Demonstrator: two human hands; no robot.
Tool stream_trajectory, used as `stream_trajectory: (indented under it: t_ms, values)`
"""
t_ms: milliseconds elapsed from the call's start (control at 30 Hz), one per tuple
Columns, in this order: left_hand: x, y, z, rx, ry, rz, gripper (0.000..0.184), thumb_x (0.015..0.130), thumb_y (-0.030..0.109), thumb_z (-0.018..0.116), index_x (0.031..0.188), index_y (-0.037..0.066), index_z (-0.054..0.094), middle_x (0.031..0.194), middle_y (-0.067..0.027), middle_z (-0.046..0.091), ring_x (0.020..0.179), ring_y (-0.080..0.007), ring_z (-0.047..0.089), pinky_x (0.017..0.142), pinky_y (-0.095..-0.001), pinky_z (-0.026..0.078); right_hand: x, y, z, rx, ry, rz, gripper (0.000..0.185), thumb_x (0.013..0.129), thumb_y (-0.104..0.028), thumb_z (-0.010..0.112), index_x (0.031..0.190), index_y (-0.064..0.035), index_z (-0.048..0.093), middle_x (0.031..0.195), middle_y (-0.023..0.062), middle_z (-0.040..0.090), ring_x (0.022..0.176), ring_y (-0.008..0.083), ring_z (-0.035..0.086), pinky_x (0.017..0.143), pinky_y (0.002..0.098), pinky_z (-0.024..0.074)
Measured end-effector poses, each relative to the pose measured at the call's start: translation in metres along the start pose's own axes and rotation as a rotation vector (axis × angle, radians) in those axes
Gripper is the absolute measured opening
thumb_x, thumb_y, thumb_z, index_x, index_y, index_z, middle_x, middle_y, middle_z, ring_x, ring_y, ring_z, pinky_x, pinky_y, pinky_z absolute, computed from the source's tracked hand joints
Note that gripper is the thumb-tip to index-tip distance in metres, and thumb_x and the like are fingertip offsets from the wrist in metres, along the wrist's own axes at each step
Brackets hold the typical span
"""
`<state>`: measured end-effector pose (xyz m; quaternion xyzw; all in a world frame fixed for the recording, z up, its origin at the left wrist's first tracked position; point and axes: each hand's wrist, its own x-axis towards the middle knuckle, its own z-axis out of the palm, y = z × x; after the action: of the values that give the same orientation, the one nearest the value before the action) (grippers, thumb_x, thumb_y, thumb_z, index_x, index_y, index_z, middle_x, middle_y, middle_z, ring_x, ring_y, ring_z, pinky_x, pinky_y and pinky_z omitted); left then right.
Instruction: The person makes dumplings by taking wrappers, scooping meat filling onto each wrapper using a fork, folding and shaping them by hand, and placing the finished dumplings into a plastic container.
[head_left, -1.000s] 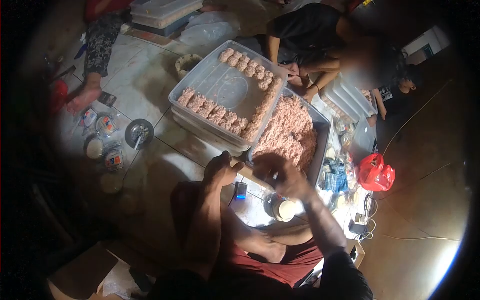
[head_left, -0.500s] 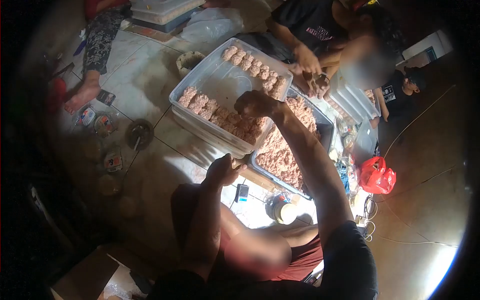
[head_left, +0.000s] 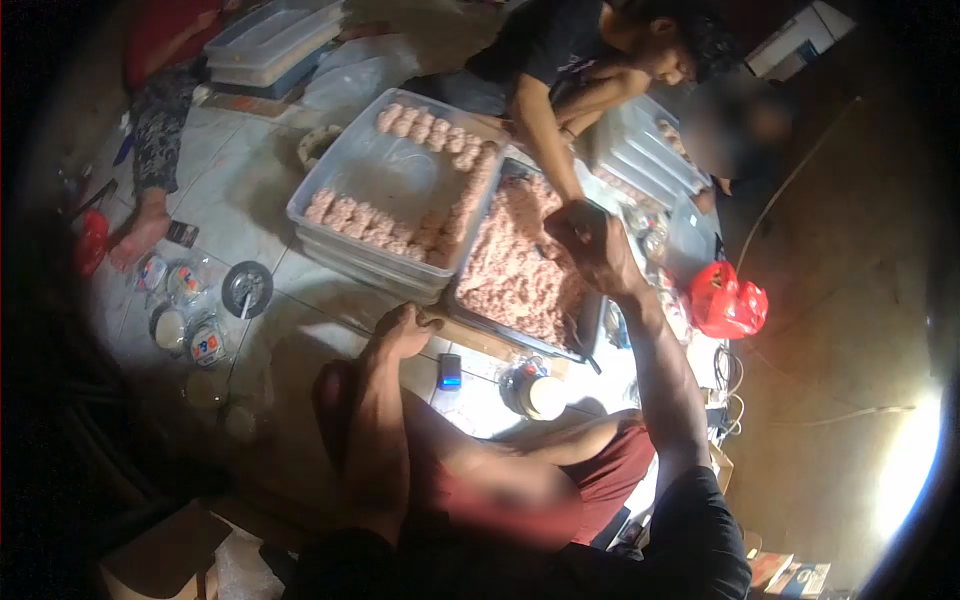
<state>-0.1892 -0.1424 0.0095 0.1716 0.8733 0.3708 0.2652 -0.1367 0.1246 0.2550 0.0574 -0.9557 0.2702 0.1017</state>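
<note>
Over the right side of a dark tub (head_left: 590, 340) filled with pink minced meat (head_left: 515, 275) is my right hand (head_left: 590, 243). Its fingers are curled in, and what they hold, if anything, is hidden. My left hand (head_left: 403, 332) hovers near the front of the stacked clear plastic trays (head_left: 370, 262), closed, its inner side turned out of sight. Rows of meat balls (head_left: 350, 217) line the top tray's near, right and far sides. Another person's forearm (head_left: 550, 150) reaches into the tub, and that hand is partly hidden behind mine.
A small scale or device with a lit blue display (head_left: 450, 373) lies on the tiles beside a lidded jar (head_left: 541, 397). More clear trays (head_left: 650, 150) and a red plastic bag (head_left: 727, 300) are at the right. An ashtray (head_left: 247, 289) and several plastic cups (head_left: 206, 343) stand left.
My right hand has moved from the meat balls in the tray to above the minced meat. The other person's arm has stretched into the tub. The view has shifted somewhat.
</note>
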Motion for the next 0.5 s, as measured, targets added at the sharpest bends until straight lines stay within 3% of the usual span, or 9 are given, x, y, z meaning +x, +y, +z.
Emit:
stream_trajectory:
  t_ms: [33,100,167,200,233,300,333,400,500]
  values:
    - [-0.003,0.005,0.001,-0.006,-0.028,0.035,0.063,0.083,0.056,0.073,0.110,-0.001,0.069,0.100,-0.0223,0.071,0.095,-0.0342,0.068,0.084,-0.0432,0.052,-0.024,0.018,-0.006,-0.008,-0.025,0.034,0.013,0.094,-0.012,0.064,0.101,-0.0026,0.070,0.095,0.0173,0.070,0.081,0.0249,0.068,0.066,0.0370,0.0527]
    - [-0.010,0.019,0.005,0.059,-0.120,0.033,0.062,0.083,0.056,0.073,0.107,-0.001,0.071,0.099,-0.0213,0.071,0.094,-0.0325,0.068,0.083,-0.0427,0.052,-0.075,0.118,0.015,-0.361,0.218,-0.552,0.013,0.094,-0.012,0.061,0.095,-0.0002,0.067,0.085,0.0167,0.069,0.073,0.0286,0.067,0.059,0.0388,0.0518]
    - [-0.016,0.041,0.014,0.143,-0.370,0.032,0.056,0.082,0.055,0.074,0.098,0.001,0.074,0.098,-0.0200,0.073,0.090,-0.0293,0.069,0.079,-0.0409,0.053,-0.133,0.150,0.032,-0.830,-0.009,-0.129,0.022,0.094,-0.017,0.058,0.093,0.0036,0.065,0.080,0.0184,0.068,0.072,0.0344,0.068,0.061,0.0432,0.0540]
    - [-0.029,0.060,0.027,0.178,-0.389,0.076,0.052,0.082,0.052,0.075,0.095,0.002,0.074,0.100,-0.0210,0.072,0.089,-0.0291,0.070,0.077,-0.0402,0.053,-0.144,0.159,0.042,-0.773,-0.143,0.042,0.021,0.092,-0.019,0.060,0.095,0.0007,0.067,0.079,0.0162,0.067,0.071,0.0330,0.067,0.060,0.0422,0.0528]
    - [-0.030,0.066,0.057,0.249,-0.356,0.269,0.049,0.085,0.050,0.073,0.092,0.002,0.074,0.099,-0.0218,0.072,0.091,-0.0319,0.070,0.079,-0.0421,0.054,-0.148,0.161,0.052,-0.704,-0.274,0.211,0.022,0.090,-0.022,0.062,0.097,-0.0021,0.068,0.077,0.0140,0.067,0.070,0.0315,0.067,0.058,0.0412,0.0517]
    - [-0.060,0.098,0.104,0.169,-0.301,0.474,0.051,0.088,0.041,0.071,0.118,0.000,0.064,0.117,-0.0225,0.068,0.104,-0.0360,0.066,0.091,-0.0442,0.051,-0.139,0.126,0.060,-0.668,-0.457,0.530,0.029,0.089,-0.030,0.061,0.098,-0.0055,0.072,0.090,0.0159,0.072,0.084,0.0311,0.071,0.070,0.0443,0.0546]
    - [-0.072,0.118,0.118,0.147,-0.382,0.524,0.058,0.088,0.038,0.072,0.128,-0.002,0.056,0.123,-0.0247,0.064,0.109,-0.0372,0.064,0.094,-0.0431,0.049,-0.143,0.128,0.064,-0.622,-0.497,0.482,0.026,0.087,-0.028,0.062,0.098,-0.0091,0.075,0.095,0.0147,0.074,0.092,0.0296,0.071,0.087,0.0475,0.0514]
    - [-0.090,0.131,0.137,0.180,-0.303,0.672,0.059,0.086,0.038,0.074,0.128,0.000,0.057,0.118,-0.0217,0.066,0.107,-0.0351,0.065,0.094,-0.0441,0.050,-0.134,0.117,0.067,-0.613,-0.515,0.562,0.027,0.088,-0.029,0.060,0.101,-0.0099,0.074,0.098,0.0145,0.074,0.099,0.0292,0.069,0.094,0.0461,0.0471]
    - [-0.083,0.103,0.192,0.413,0.091,1.060,0.042,0.090,0.034,0.067,0.120,0.005,0.060,0.120,-0.0142,0.064,0.110,-0.0302,0.062,0.103,-0.0496,0.044,-0.126,0.104,0.059,-0.695,-0.556,0.592,0.032,0.090,-0.030,0.056,0.112,-0.0104,0.069,0.111,0.0143,0.070,0.112,0.0292,0.063,0.103,0.0429,0.0400]
